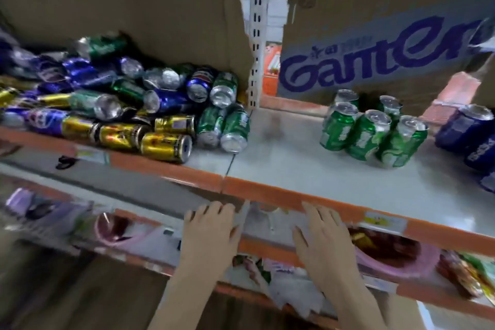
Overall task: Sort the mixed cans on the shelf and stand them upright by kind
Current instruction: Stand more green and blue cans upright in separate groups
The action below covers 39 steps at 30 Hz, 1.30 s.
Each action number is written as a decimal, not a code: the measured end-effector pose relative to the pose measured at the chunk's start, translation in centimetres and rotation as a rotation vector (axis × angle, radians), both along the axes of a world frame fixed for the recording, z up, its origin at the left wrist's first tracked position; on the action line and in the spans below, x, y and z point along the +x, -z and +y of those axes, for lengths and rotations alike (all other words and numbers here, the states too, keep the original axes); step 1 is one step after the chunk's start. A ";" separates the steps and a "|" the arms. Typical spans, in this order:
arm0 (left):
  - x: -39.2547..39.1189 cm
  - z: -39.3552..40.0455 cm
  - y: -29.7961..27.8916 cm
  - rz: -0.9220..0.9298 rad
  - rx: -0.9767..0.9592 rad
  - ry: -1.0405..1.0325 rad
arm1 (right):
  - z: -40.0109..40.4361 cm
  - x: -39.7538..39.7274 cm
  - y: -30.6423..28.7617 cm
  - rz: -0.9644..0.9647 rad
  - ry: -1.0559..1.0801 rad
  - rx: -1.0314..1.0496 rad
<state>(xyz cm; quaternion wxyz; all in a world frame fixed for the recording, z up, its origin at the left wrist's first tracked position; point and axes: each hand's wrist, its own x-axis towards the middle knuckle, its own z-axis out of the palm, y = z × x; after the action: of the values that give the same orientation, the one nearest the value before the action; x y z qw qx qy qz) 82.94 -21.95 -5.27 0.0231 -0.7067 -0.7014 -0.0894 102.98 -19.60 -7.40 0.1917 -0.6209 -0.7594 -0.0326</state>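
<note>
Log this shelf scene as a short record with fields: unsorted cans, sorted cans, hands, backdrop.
unsorted: pile of mixed cans lying on their sides, left part of shelf
sorted: green cans upright in a group at right; blue cans beside them at the frame edge
left hand: open, holding nothing
right hand: open, holding nothing
backdrop: cardboard boxes

You can read "Ganten" in large blue letters on the cardboard box [385, 61] behind the upright green cans [372, 131]. A blue can [201, 82] lying in the pile shows a Pepsi logo. The small print above "Ganten", the shelf-edge price tag [385, 221] and the other can labels are too blurred for you to read.
</note>
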 end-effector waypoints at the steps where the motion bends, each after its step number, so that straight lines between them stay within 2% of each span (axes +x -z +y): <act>1: -2.1 -0.9 0.1 0.001 0.005 -0.042 | -0.1 -1.5 0.0 -0.016 -0.017 -0.013; 6: -10.1 -4.3 -0.1 -0.059 0.016 -0.237 | 0.5 -7.6 -0.5 -0.088 -0.145 -0.016; 9: -13.4 -4.9 0.5 -0.135 0.062 -0.235 | 1.5 -11.1 -1.5 -0.012 -0.138 0.028; 14: -18.8 -4.0 0.4 -0.165 0.027 -0.307 | 4.6 -17.2 -2.7 0.055 -0.207 0.049; 21: -26.8 2.0 -1.5 -0.128 0.080 -0.356 | 11.7 -26.4 -5.8 0.151 -0.327 0.163; 27: -32.6 8.5 -3.7 -0.093 0.172 -0.269 | 17.3 -31.8 -7.2 0.142 -0.327 0.224; 34: -37.4 11.5 -4.0 -0.163 0.193 -0.318 | 19.5 -36.3 -6.6 0.093 -0.362 0.229; 39: -41.6 13.2 -4.4 -0.177 0.298 -0.305 | 20.6 -39.0 -6.8 0.068 -0.309 0.185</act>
<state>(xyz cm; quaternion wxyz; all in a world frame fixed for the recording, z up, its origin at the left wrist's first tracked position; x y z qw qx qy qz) 41.38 -8.74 -0.87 0.0789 -0.5706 -0.7786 -0.2490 63.95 1.01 -0.57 0.2763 -0.4771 -0.8327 -0.0515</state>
